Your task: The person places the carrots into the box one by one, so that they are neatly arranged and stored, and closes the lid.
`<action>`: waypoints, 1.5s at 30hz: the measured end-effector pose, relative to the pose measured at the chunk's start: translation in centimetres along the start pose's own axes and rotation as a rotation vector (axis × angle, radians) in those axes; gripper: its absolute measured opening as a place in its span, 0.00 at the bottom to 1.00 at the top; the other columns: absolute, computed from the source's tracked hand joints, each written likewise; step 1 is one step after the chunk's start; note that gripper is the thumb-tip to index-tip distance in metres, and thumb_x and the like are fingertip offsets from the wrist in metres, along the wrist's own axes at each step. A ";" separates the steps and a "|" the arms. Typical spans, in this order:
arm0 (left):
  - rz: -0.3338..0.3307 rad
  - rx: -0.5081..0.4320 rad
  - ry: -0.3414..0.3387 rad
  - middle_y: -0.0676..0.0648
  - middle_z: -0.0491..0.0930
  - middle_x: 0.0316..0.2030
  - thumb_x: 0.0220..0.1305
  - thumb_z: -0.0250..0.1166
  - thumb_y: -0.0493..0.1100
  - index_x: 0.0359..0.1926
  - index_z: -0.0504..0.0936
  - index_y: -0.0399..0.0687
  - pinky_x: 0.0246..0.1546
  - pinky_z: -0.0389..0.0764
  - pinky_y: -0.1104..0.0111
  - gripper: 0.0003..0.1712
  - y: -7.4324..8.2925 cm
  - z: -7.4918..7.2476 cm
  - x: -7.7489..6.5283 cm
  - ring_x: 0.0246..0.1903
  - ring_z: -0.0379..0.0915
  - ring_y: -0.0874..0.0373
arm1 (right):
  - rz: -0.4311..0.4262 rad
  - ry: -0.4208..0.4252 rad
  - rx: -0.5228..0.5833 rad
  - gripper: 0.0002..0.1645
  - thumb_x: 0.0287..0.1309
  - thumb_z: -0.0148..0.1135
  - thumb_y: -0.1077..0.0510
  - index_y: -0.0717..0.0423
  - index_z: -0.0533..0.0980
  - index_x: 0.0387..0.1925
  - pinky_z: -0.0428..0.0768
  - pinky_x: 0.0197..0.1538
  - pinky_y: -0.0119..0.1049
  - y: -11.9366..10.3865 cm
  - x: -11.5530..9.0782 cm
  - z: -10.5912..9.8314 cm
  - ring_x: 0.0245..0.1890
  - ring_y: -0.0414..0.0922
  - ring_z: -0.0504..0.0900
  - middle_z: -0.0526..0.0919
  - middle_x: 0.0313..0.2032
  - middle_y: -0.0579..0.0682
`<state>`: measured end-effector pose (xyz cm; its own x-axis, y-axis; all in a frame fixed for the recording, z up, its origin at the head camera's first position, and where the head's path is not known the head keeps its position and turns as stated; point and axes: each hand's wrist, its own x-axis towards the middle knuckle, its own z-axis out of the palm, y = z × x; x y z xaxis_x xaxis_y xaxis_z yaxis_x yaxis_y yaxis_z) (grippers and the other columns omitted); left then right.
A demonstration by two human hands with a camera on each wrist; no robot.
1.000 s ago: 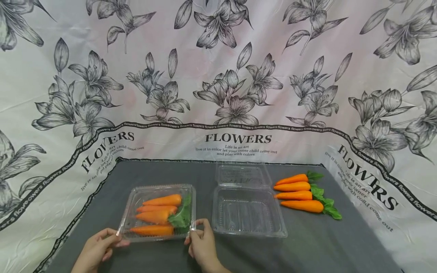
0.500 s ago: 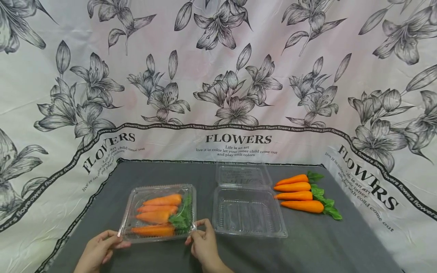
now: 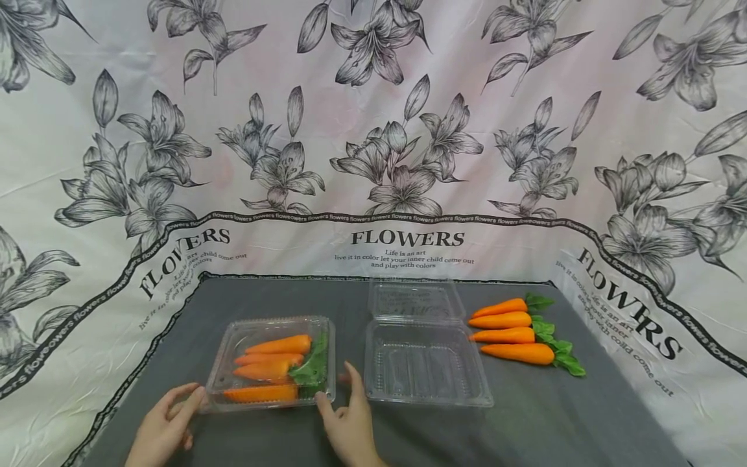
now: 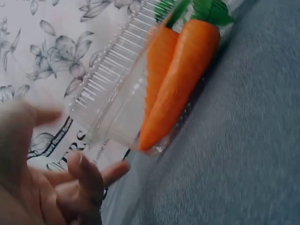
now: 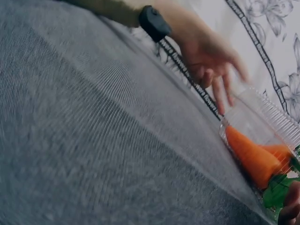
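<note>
A closed clear plastic clamshell box with several carrots inside, green leaves to the right, sits on the grey cloth. At its front left corner is my left hand; the left wrist view shows this hand with spread fingers, apart from the plastic. By the front right corner my right hand has its index finger raised and its thumb near the box wall; whether the thumb touches is unclear. Only a bit of that hand shows in the right wrist view.
Right of the closed box stands an open clear clamshell, its lid tipped back. Several loose carrots with leaves lie in a column farther right. A flower-printed curtain borders the table at the back and sides.
Both hands have let go of the closed box's front corners. The right index finger has lifted off, and the left fingers have drawn slightly away. The box's front edge looks a little higher in view.
</note>
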<state>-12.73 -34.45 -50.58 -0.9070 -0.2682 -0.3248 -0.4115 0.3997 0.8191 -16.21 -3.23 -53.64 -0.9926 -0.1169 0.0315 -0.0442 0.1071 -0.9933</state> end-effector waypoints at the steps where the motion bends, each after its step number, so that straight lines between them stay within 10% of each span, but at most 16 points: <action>1: 0.012 0.017 -0.003 0.31 0.82 0.60 0.75 0.60 0.70 0.83 0.54 0.41 0.26 0.77 0.62 0.53 0.1 0.0 -0.1 0.22 0.74 0.53 | -0.024 -0.015 -0.013 0.51 0.67 0.73 0.50 0.57 0.57 0.81 0.72 0.18 0.25 0.1 0.0 0.0 0.12 0.31 0.67 0.68 0.72 0.64; 5: 0.061 0.118 -0.032 0.36 0.84 0.40 0.65 0.71 0.69 0.88 0.37 0.56 0.23 0.75 0.64 0.67 0.7 0.8 0.1 0.18 0.68 0.56 | -0.091 -0.065 -0.061 0.57 0.62 0.78 0.46 0.54 0.57 0.83 0.72 0.16 0.25 0.3 0.4 0.2 0.09 0.28 0.68 0.70 0.71 0.70; 8: 0.102 0.198 -0.003 0.53 0.64 0.15 0.59 0.75 0.70 0.87 0.41 0.57 0.21 0.71 0.65 0.70 1.1 1.4 0.8 0.16 0.63 0.59 | -0.100 -0.069 -0.100 0.55 0.61 0.78 0.43 0.55 0.61 0.81 0.68 0.14 0.23 0.5 1.2 0.6 0.07 0.27 0.65 0.90 0.38 0.59; 11: 0.165 0.221 0.024 0.54 0.66 0.16 0.59 0.77 0.67 0.87 0.44 0.52 0.22 0.72 0.66 0.69 1.3 1.3 1.7 0.18 0.66 0.58 | -0.104 -0.049 -0.134 0.55 0.59 0.79 0.41 0.55 0.63 0.80 0.61 0.13 0.21 0.6 2.1 1.3 0.06 0.25 0.58 0.71 0.09 0.45; 15: 0.217 0.243 0.029 0.50 0.76 0.20 0.60 0.78 0.64 0.87 0.43 0.51 0.25 0.75 0.65 0.70 1.1 0.4 3.3 0.21 0.73 0.56 | -0.175 0.027 -0.190 0.53 0.58 0.80 0.42 0.57 0.67 0.77 0.80 0.28 0.29 0.7 3.3 2.7 0.12 0.30 0.65 0.87 0.28 0.46; 19: 0.243 0.286 0.035 0.48 0.82 0.26 0.59 0.79 0.65 0.87 0.40 0.49 0.27 0.76 0.64 0.72 1.0 -0.9 5.0 0.25 0.76 0.55 | -0.268 0.093 -0.233 0.51 0.59 0.80 0.42 0.60 0.69 0.75 0.79 0.65 0.54 0.8 4.8 4.6 0.50 0.50 0.87 0.78 0.69 0.61; 21: 0.259 0.307 0.033 0.48 0.82 0.26 0.60 0.78 0.65 0.87 0.39 0.48 0.27 0.75 0.63 0.72 1.1 -1.7 6.0 0.26 0.75 0.55 | -0.288 0.107 -0.240 0.51 0.60 0.79 0.41 0.60 0.69 0.76 0.76 0.67 0.59 0.7 5.5 5.5 0.68 0.58 0.78 0.77 0.70 0.61; 31: 0.327 0.350 0.039 0.50 0.76 0.22 0.62 0.75 0.65 0.87 0.42 0.47 0.26 0.72 0.65 0.69 1.5 -4.1 9.9 0.23 0.70 0.56 | -0.251 0.114 -0.290 0.49 0.62 0.76 0.39 0.55 0.69 0.77 0.77 0.66 0.59 0.0 8.9 8.0 0.67 0.58 0.79 0.79 0.69 0.57; 45: 0.316 0.332 0.036 0.40 0.79 0.31 0.63 0.74 0.65 0.86 0.35 0.45 0.28 0.73 0.64 0.72 1.5 -5.0 10.7 0.27 0.71 0.56 | -0.196 0.095 -0.282 0.55 0.62 0.75 0.39 0.56 0.62 0.81 0.75 0.67 0.61 -0.8 8.4 8.7 0.69 0.59 0.76 0.74 0.72 0.59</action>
<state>-22.61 -41.15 -50.51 -0.9913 -0.1157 -0.0622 -0.1271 0.7241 0.6779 -23.51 -12.89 -53.52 -0.9677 -0.0712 0.2418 -0.2509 0.3621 -0.8977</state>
